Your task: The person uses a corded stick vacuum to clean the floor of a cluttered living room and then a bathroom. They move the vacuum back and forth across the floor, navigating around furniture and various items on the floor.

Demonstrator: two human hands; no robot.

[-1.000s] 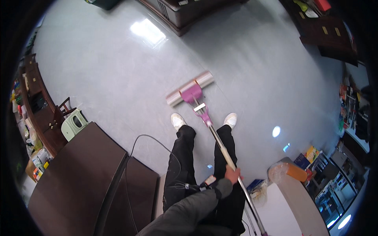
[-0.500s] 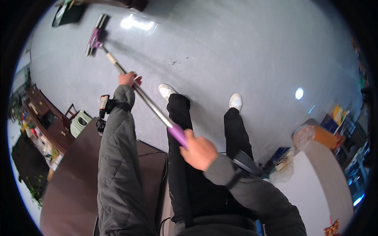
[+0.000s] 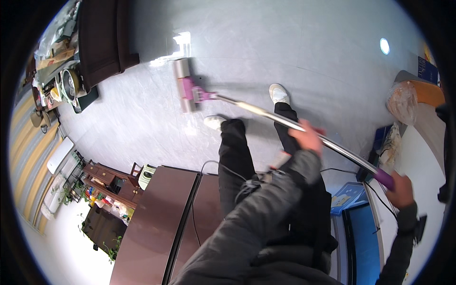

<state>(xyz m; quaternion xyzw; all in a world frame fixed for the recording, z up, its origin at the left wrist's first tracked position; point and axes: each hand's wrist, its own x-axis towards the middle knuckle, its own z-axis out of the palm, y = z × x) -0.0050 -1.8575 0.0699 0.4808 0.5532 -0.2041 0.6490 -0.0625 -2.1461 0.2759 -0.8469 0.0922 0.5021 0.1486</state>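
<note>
My left hand [image 3: 308,137] is wrapped around the silver pole of a mop [image 3: 351,156], partway down its length. At the far right, my right hand [image 3: 402,191] grips the purple handle end. The pole slants across in front of my legs. Its mop head [image 3: 186,85], a pale, wide bar with a purple joint, lies on the grey floor [image 3: 247,42], slightly blurred. That head is left of and just beyond my left white shoe [image 3: 215,122], apart from it. My right shoe [image 3: 279,94] stands beyond the pole.
Dark wooden furniture [image 3: 102,42] with clutter stands at the upper left. Brown panel-topped furniture [image 3: 147,223] fills the lower left, with a cable [image 3: 194,209] across it. On the right are a white surface [image 3: 420,154], a clear plastic bag [image 3: 403,102] and a blue panel [image 3: 365,237].
The mop head has swung rightward and nearer to my feet. Both hands have shifted right, still on the mop. My view has turned, bringing more left-side furniture into sight.
</note>
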